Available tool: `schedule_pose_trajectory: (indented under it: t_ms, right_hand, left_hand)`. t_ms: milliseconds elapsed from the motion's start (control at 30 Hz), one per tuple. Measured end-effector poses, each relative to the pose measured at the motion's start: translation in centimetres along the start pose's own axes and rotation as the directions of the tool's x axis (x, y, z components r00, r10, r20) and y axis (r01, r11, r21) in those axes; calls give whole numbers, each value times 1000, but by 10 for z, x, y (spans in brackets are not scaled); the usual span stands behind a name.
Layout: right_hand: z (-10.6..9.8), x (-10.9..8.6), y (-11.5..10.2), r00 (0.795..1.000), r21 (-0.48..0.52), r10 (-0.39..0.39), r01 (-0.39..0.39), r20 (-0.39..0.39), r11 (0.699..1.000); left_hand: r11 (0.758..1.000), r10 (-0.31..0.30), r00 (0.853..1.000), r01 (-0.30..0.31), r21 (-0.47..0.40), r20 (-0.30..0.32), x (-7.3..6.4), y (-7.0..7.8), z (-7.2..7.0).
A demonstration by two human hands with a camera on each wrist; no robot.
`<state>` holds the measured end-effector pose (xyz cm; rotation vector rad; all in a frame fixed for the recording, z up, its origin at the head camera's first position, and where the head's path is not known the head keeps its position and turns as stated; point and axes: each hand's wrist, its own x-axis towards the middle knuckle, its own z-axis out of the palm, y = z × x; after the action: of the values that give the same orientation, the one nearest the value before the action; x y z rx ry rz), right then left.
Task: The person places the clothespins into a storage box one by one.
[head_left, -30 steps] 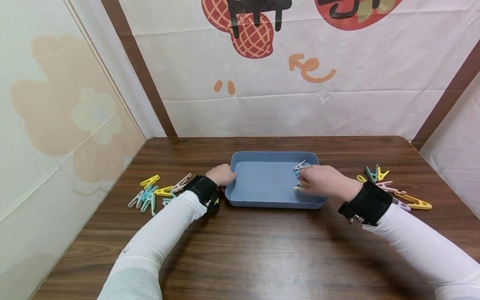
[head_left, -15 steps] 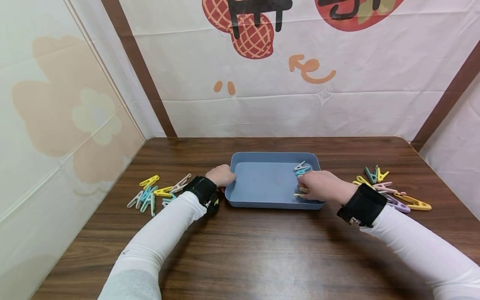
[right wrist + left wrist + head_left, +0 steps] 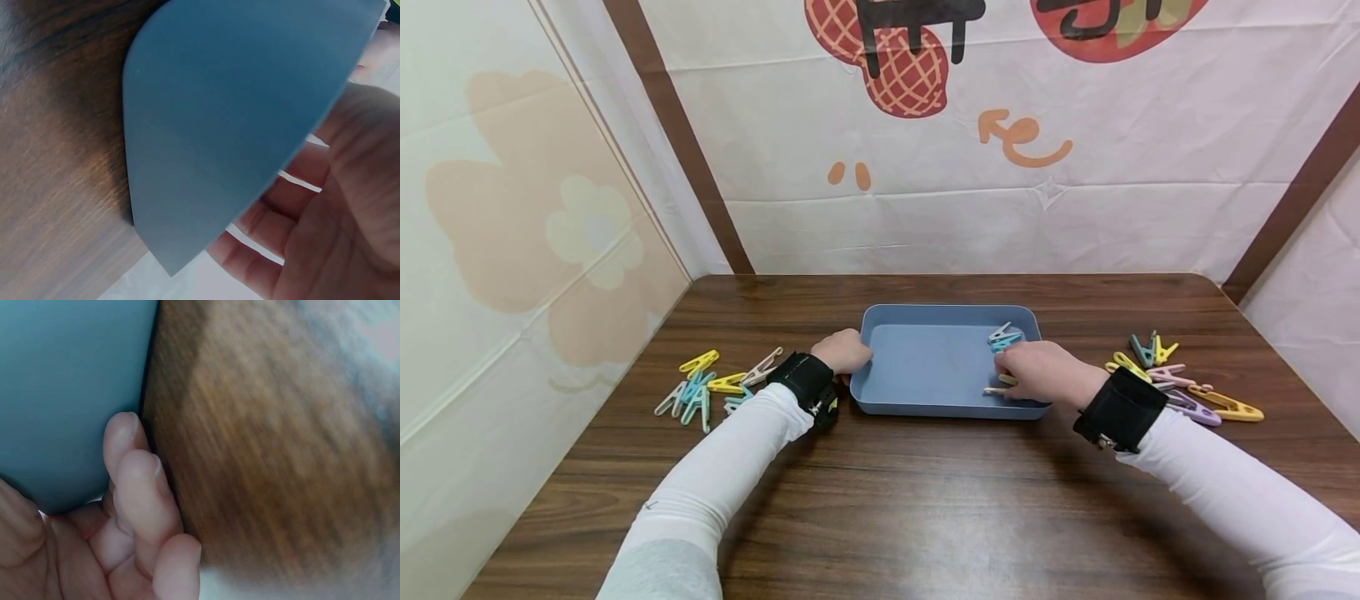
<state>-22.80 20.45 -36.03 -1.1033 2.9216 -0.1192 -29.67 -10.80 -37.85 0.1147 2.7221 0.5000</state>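
Centre of the frame: one shallow blue tray with rounded corners, apparently plastic (image 3: 917, 358), on a brown wood-grain table (image 3: 940, 492), set between two lots of clothespins, I suppose so that each lot lies near it. At the tray's left end: one bare left hand (image 3: 842, 351), fingers curled against the outer wall and gripping that edge, presumably to steady it. Over the tray's right end: one bare right hand (image 3: 1043, 369), fingers pointing down inside; a pale yellowish clothespin (image 3: 995, 391) pokes out beneath them. From where I stand I cannot tell whether they pinch it, the tray wall hiding the fingertips in the right wrist view. Just beyond, in the tray's upper right: one white clothespin (image 3: 1000, 331) beside one light-blue clothespin (image 3: 1006, 341), apparently lined up along that wall. Left of frame: a loose lot including a bright yellow clothespin (image 3: 700, 361) and a beige clothespin (image 3: 762, 367). Right of frame: a second lot, partly behind the wrist, including a dark green clothespin (image 3: 1142, 351), a purple clothespin (image 3: 1197, 410) and a larger orange-yellow clothespin (image 3: 1232, 407).
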Motion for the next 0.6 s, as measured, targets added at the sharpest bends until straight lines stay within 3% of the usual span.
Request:
schedule_pose_trajectory:
  t_ms: [333, 600]
  right_hand:
    - [-2, -3, 1, 999, -56, -4, 1, -54, 998]
    - [-21, -10, 5, 993, 19, 63, -62, -97, 998]
  left_hand:
    - [1000, -4, 1000, 4, 3, -8, 3, -2, 2]
    - [1000, 1, 1000, -1, 1, -9, 5, -3, 2]
